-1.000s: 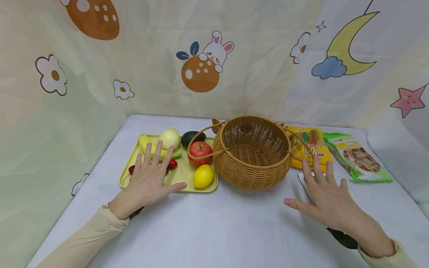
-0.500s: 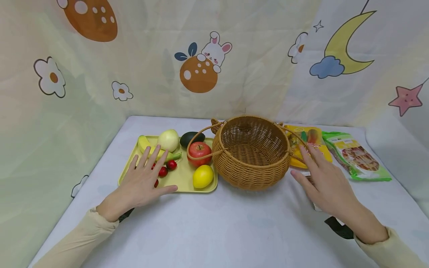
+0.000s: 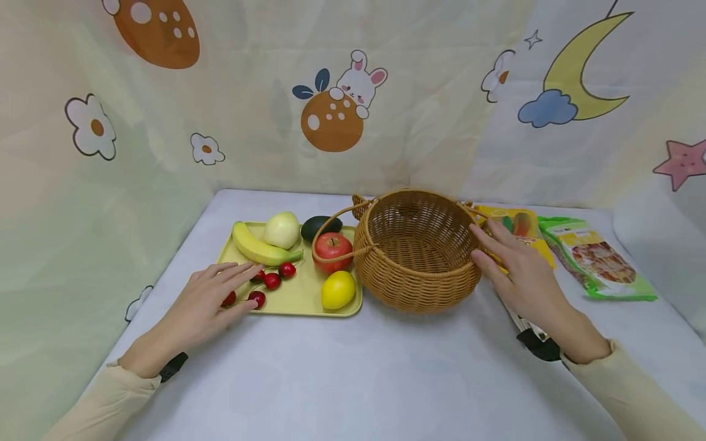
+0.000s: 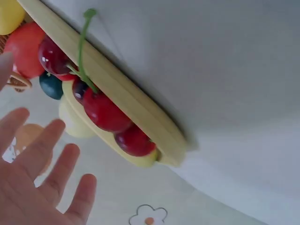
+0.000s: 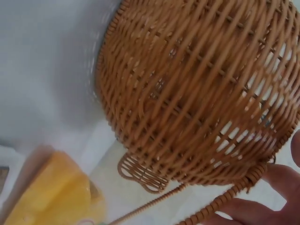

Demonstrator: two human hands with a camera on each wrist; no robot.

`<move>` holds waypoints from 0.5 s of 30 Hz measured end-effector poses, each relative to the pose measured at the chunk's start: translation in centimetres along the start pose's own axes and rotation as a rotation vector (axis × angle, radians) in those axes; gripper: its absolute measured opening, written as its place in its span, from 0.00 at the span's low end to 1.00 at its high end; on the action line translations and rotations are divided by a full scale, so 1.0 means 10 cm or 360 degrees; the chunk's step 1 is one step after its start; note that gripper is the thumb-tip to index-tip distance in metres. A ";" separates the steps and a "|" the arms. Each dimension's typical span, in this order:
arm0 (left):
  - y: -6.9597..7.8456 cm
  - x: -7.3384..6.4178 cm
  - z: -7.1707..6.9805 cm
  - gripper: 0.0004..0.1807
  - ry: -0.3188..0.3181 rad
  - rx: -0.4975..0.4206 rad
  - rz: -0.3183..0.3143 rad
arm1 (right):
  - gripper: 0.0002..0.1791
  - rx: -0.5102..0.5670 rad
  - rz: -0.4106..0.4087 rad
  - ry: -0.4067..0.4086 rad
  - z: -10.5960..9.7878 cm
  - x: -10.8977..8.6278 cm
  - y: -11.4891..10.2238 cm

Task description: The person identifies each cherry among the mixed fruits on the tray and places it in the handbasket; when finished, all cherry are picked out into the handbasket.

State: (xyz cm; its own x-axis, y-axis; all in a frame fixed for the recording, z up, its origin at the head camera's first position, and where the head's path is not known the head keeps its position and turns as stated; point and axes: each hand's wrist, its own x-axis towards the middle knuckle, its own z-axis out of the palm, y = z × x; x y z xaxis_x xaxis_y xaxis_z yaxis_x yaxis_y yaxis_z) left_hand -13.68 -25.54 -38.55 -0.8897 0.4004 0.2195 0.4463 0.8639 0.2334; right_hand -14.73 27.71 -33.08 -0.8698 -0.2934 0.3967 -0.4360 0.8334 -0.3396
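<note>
Bringing the loosely spread right hand (image 3: pixel 524 282) to the basket (image 3: pixel 417 293), near the back edge of the tabletop (image 3: pixel 375 380); withdrawing the wide left hand (image 3: pixel 200 306) to the tray's front-left corner. Apparently engaging the basket.

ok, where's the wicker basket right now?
In the head view, the wicker basket stands just right of centre, between the pale yellow tray on its left and the yellow package, with the right hand at its right rim.
</note>
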 end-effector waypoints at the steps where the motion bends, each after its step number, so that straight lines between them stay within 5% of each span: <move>1: -0.01 -0.01 0.00 0.35 0.0025 0.0002 0.0011 | 0.29 0.0013 0.0004 -0.0009 0.01 0.00 0.00; 7: -0.05 -0.04 0.02 0.30 0.0158 -0.0056 0.0110 | 0.27 0.0069 0.0033 0.0012 0.03 -0.01 0.01; 15: -0.06 0.02 0.08 0.24 0.0186 -0.0087 0.0189 | 0.26 0.0073 0.0041 0.0051 0.08 0.02 0.01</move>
State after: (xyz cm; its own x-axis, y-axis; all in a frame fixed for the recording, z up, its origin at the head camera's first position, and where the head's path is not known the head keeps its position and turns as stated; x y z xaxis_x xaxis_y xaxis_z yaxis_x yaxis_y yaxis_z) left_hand -14.23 -25.76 -39.45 -0.8145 0.4578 0.3565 0.5552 0.7934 0.2495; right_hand -15.10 27.41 -33.72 -0.8732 -0.2566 0.4143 -0.4246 0.8178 -0.3884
